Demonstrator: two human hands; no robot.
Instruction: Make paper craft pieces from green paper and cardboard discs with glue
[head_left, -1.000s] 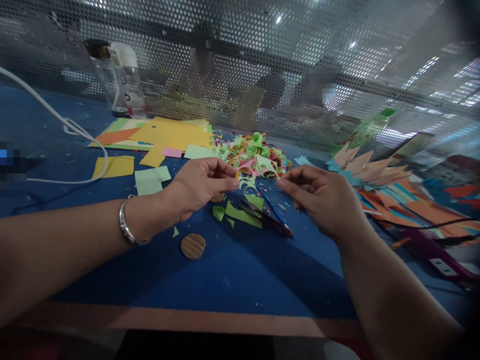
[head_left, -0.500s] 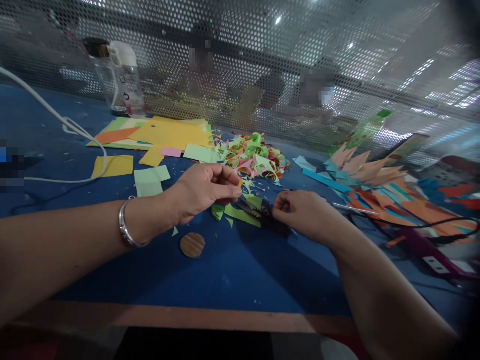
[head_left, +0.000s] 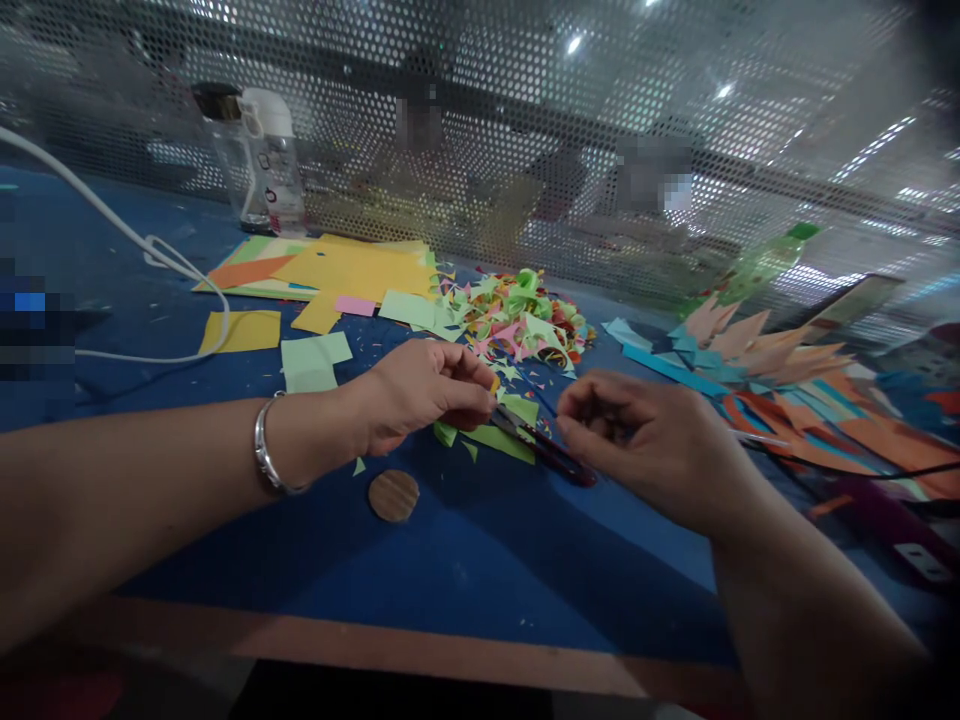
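My left hand (head_left: 424,392), a silver bangle on its wrist, hovers over the blue mat (head_left: 480,550) with its fingers pinched on a tiny yellow paper scrap (head_left: 495,383). My right hand (head_left: 652,440) is curled closed just right of it; what its fingers hold is hidden. Between the two hands lie scissors with dark red handles (head_left: 547,448) on light green paper pieces (head_left: 491,435). A round brown cardboard disc (head_left: 393,495) rests below my left hand.
A pile of colourful paper scraps (head_left: 525,315) lies behind the hands. Yellow and green sheets (head_left: 345,270) and a clear bottle (head_left: 266,160) stand at the back left, with a white cable (head_left: 142,250). Orange and blue cut strips (head_left: 780,380) spread right. A perforated screen (head_left: 480,130) closes the back.
My right hand dropped to the scissors, then lifted slightly and curled back to the right. My left hand lowered a little, still pinching its scrap.
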